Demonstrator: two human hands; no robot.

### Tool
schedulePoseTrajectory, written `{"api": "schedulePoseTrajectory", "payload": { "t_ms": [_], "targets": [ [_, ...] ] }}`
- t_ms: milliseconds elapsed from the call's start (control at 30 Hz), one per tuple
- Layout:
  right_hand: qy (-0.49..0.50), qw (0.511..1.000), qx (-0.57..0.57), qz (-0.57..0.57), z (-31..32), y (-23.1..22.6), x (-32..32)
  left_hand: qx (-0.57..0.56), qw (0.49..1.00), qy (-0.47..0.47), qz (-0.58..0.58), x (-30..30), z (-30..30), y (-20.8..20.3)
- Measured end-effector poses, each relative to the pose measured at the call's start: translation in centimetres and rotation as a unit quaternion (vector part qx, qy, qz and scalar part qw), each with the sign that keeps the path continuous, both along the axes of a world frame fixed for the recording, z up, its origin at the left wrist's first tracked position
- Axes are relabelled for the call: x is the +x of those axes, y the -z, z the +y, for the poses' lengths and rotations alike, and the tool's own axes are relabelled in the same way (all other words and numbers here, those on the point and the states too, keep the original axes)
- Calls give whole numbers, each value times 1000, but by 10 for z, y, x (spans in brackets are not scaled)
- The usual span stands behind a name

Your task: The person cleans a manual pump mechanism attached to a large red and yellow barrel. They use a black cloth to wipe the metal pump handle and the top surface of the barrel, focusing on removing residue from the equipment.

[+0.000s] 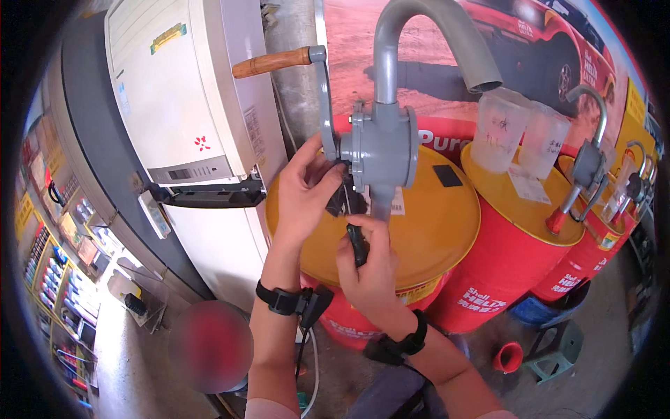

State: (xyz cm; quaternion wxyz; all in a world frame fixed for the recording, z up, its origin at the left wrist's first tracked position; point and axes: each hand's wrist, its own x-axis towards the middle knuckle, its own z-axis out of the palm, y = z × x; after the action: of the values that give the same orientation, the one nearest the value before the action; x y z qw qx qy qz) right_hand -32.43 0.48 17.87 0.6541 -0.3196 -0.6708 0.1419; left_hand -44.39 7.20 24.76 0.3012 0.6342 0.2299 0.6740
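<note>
A grey hand-crank drum pump [384,150] stands on a yellow-topped red oil drum [440,230] in front of me. Its crank arm ends in a wooden handle [271,63] pointing left. My left hand [305,187] is closed beside the crank hub, thumb and fingers pressed on a dark, crumpled-looking piece [352,202] just below it; what exactly they grip is partly hidden. Lower down, my right hand [368,265] wraps round the black handle of a screwdriver [358,244]. Its thin shaft points up toward the hub, and the tip is hidden by the dark piece.
To the left stands a white air-conditioner cabinet [167,91]. Two translucent jugs [499,133] rest on a second drum [481,279] at right, with a smaller pump [587,167] beside them. A green stool [558,351] and red funnel [508,357] are on the floor.
</note>
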Motion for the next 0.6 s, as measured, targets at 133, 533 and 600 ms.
{"api": "schedulePoseTrajectory", "payload": {
  "t_ms": [133,533,600],
  "targets": [
    [43,997,42,-50,2,-5,8,-24,1000,-4,5,-4,-1,-1],
    [-46,997,23,64,-1,-24,-12,-39,999,-20,-13,0,-5,-8],
    [-125,983,-16,131,-2,-24,-15,-45,999,-17,-7,-1,-6,-9]
  ]
}}
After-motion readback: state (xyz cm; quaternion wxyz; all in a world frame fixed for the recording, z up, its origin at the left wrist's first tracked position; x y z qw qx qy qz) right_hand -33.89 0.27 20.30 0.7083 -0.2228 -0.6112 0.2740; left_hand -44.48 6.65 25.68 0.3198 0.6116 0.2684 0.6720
